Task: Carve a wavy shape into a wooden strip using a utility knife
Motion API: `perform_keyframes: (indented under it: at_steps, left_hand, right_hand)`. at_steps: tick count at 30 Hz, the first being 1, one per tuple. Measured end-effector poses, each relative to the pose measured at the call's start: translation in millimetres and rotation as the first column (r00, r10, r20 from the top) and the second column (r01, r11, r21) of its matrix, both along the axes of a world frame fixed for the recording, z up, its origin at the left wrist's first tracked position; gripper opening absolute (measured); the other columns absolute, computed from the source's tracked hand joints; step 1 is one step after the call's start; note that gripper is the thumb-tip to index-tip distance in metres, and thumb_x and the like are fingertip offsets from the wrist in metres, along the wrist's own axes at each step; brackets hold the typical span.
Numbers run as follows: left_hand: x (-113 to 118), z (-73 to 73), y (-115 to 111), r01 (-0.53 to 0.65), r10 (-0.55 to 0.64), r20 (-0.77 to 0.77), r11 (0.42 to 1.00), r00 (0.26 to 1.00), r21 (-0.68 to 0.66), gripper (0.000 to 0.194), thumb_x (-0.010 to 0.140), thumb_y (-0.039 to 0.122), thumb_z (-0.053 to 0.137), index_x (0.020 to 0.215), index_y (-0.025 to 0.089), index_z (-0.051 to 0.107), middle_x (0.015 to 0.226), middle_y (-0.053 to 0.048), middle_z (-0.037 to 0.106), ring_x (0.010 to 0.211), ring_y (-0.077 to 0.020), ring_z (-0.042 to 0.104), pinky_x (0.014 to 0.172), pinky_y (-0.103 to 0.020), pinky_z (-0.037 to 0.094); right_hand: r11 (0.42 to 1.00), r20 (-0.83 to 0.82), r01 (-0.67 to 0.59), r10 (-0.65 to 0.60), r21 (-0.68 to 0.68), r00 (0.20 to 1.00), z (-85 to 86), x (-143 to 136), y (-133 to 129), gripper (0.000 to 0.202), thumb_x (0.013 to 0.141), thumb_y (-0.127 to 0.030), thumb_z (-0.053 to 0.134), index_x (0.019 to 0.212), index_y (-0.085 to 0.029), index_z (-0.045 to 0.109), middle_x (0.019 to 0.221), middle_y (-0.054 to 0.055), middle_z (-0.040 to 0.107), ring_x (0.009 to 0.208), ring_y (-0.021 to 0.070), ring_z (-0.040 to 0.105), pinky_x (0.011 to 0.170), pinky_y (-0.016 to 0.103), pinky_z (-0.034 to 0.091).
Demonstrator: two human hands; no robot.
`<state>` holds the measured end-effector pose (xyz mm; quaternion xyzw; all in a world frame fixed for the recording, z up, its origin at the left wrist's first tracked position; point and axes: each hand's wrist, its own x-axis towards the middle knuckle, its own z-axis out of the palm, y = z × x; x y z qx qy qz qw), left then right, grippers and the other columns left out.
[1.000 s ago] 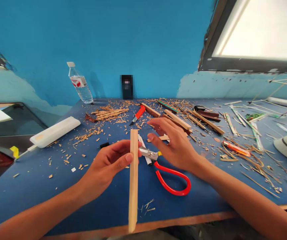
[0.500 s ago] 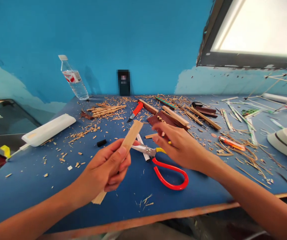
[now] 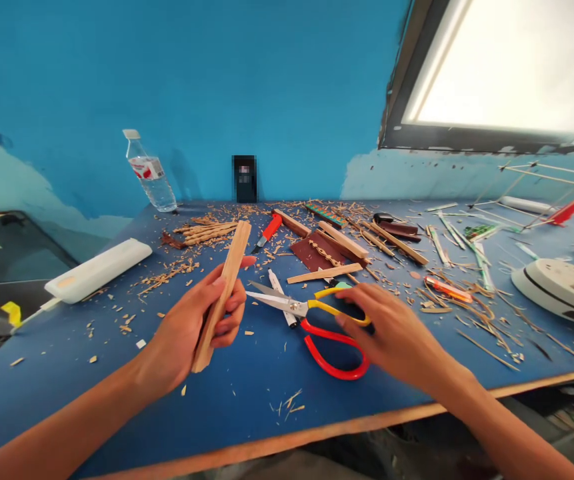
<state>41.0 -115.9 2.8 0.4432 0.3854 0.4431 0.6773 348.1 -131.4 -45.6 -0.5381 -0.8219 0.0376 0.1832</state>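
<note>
My left hand (image 3: 211,313) is closed around a flat, light wooden strip (image 3: 224,293), holding it tilted upright above the table. My right hand (image 3: 391,327) is at the handles of a pair of scissors (image 3: 294,307), its thumb and fingers closed around the end of the yellow loop. The scissors lie on the table with blades apart, pointing left, the red loop nearer me. Under the blades is a white marker pen (image 3: 281,293). Just beyond lies another thin wooden strip (image 3: 324,273), beside a brown sheet (image 3: 317,253) with a carved, chain-like wooden piece on it.
A red utility knife (image 3: 269,231) lies mid-table among wood shavings and sticks (image 3: 207,233). At the left are a white oblong block (image 3: 99,267) and a tilted water bottle (image 3: 151,177). An orange cutter (image 3: 449,289) and a pale rounded device (image 3: 561,287) lie right.
My right hand has moved down and right, onto the yellow scissor handle. The left hand has drawn slightly left and turned the wooden strip more upright.
</note>
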Motion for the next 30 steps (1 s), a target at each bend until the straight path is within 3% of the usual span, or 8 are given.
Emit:
perform_keyframes:
  at_steps: [3, 7, 11, 16, 20, 22, 25, 30]
  left_hand:
    - [-2.6, -0.3, 1.5, 0.032, -0.030, 0.046, 0.998, 0.998, -0.047, 0.027, 0.097, 0.040, 0.056, 0.119, 0.026, 0.058, 0.075, 0.005, 0.040, 0.053, -0.0065, 0.029, 0.041, -0.014, 0.028]
    - [-3.7, -0.8, -0.4, 0.064, -0.058, 0.081, 0.996, 0.995, -0.068, 0.015, 0.092, 0.029, 0.058, 0.105, 0.027, 0.051, 0.082, 0.003, 0.049, 0.052, -0.0052, 0.031, 0.039, -0.011, 0.028]
    - [-0.3, 3.4, -10.0, 0.106, -0.104, 0.036, 0.992, 0.994, -0.067, 0.020, 0.095, 0.037, 0.061, 0.111, 0.033, 0.050, 0.083, 0.003, 0.056, 0.047, -0.0066, 0.040, 0.034, -0.013, 0.030]
    - [4.4, 8.6, -18.0, 0.126, -0.129, -0.050, 0.990, 0.990, -0.066, 0.024, 0.096, 0.048, 0.061, 0.111, 0.031, 0.053, 0.071, 0.008, 0.046, 0.046, -0.0028, 0.025, 0.038, -0.010, 0.020]
    - [10.7, 14.2, -16.2, 0.105, -0.104, -0.036, 0.994, 0.994, 0.012, 0.019, 0.099, 0.041, 0.058, 0.108, 0.025, 0.054, 0.073, 0.006, 0.049, 0.050, -0.0048, 0.038, 0.042, -0.014, 0.037]
    - [14.3, 18.8, -14.8, 0.090, -0.088, -0.038, 0.995, 0.995, 0.041, 0.015, 0.097, 0.033, 0.059, 0.107, 0.024, 0.053, 0.078, 0.004, 0.052, 0.055, -0.0071, 0.046, 0.046, -0.018, 0.045]
    - [21.5, 27.0, -12.4, 0.066, -0.062, -0.053, 0.995, 0.997, 0.075, 0.015, 0.095, 0.026, 0.059, 0.108, 0.023, 0.053, 0.079, 0.004, 0.050, 0.055, -0.0071, 0.042, 0.042, -0.015, 0.037]
    - [46.1, 40.0, -4.1, 0.043, -0.031, -0.072, 0.985, 0.997, 0.169, 0.016, 0.093, 0.022, 0.057, 0.108, 0.023, 0.053, 0.082, 0.004, 0.044, 0.062, -0.0072, 0.036, 0.051, -0.015, 0.038]
  right_hand:
    - [0.987, 0.058, 0.155, -0.152, -0.053, 0.987, 0.7, 27.2, 5.4, 0.030, 0.105, -0.029, 0.039, 0.113, -0.019, 0.065, 0.106, 0.011, 0.073, 0.090, 0.0261, 0.070, 0.081, 0.042, 0.053]
    - [0.990, 0.127, 0.090, -0.076, -0.107, 0.989, -2.9, 52.3, 3.8, 0.042, 0.094, -0.022, 0.051, 0.134, -0.019, 0.061, 0.128, 0.013, 0.070, 0.113, 0.0300, 0.069, 0.096, 0.044, 0.052]
    - [0.991, 0.217, 0.058, -0.031, -0.119, 0.976, -8.3, 52.0, 3.3, 0.057, 0.089, -0.023, 0.056, 0.146, -0.016, 0.053, 0.133, 0.015, 0.066, 0.116, 0.0288, 0.067, 0.096, 0.040, 0.052]
    - [0.981, 0.317, 0.193, -0.182, -0.003, 0.931, -5.6, 46.1, 14.2, 0.038, 0.083, -0.017, 0.055, 0.120, -0.014, 0.063, 0.109, 0.017, 0.070, 0.090, 0.0302, 0.071, 0.073, 0.038, 0.049]
    - [0.947, 0.358, 0.299, -0.322, 0.119, 0.876, 11.4, 68.0, 24.1, 0.024, 0.087, -0.026, 0.056, 0.110, -0.021, 0.062, 0.074, 0.011, 0.067, 0.061, 0.0281, 0.063, 0.056, 0.034, 0.029]
    - [0.936, 0.334, 0.317, -0.352, 0.156, 0.874, 23.5, 86.0, 28.0, 0.020, 0.089, -0.035, 0.057, 0.104, -0.024, 0.063, 0.068, 0.008, 0.064, 0.054, 0.0250, 0.058, 0.054, 0.033, 0.023]
    - [0.973, 0.223, 0.217, -0.230, 0.082, 0.947, 40.3, 101.8, 30.1, 0.009, 0.086, -0.033, 0.062, 0.092, -0.026, 0.063, 0.059, 0.004, 0.058, 0.049, 0.0195, 0.052, 0.052, 0.033, 0.024]
    - [0.984, -0.109, 0.056, -0.038, 0.168, 0.993, 57.6, 56.4, 23.4, 0.021, 0.096, -0.039, 0.052, 0.081, -0.025, 0.050, 0.060, -0.002, 0.053, 0.051, 0.0144, 0.045, 0.053, 0.030, 0.034]
